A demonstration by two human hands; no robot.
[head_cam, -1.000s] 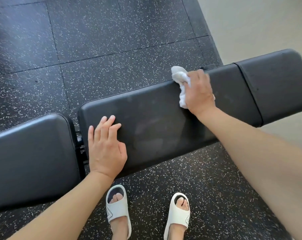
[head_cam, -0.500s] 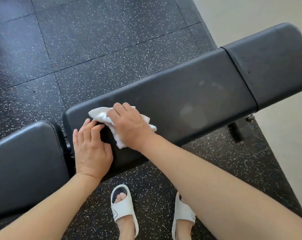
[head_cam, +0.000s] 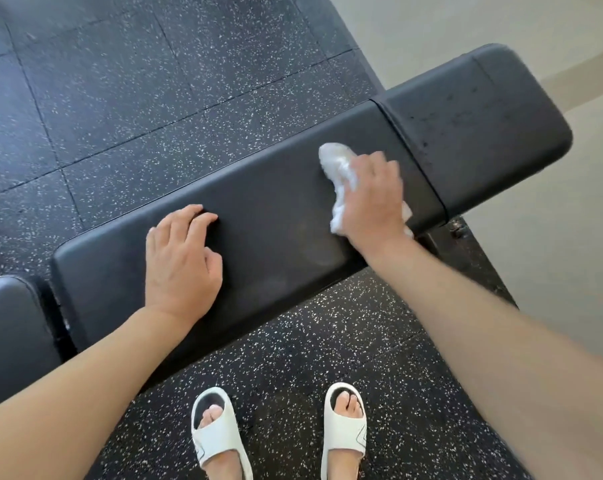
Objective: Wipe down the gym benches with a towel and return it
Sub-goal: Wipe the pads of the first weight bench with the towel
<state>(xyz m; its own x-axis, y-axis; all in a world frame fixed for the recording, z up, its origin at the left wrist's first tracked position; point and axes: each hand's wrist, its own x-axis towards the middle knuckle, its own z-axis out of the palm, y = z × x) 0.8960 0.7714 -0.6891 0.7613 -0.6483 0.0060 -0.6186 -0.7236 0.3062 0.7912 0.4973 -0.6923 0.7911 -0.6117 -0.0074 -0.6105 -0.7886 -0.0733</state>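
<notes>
A long black padded bench (head_cam: 272,216) runs from lower left to upper right, with a second pad section (head_cam: 476,119) at its right end. My right hand (head_cam: 372,199) grips a crumpled white towel (head_cam: 336,164) and presses it on the right part of the long pad, close to the seam. The towel sticks out above and below my fingers. My left hand (head_cam: 182,261) rests on the left part of the same pad, its fingers slightly bent and holding nothing.
Another black pad (head_cam: 13,334) lies at the far left, across a narrow gap. Speckled black rubber floor tiles (head_cam: 120,98) surround the bench. A pale floor (head_cam: 552,254) begins at the right. My feet in white slides (head_cam: 345,431) stand just in front of the bench.
My right hand has swept the towel from the pad's left end, beside my left hand, across to its right end. My left hand stayed on the pad.
</notes>
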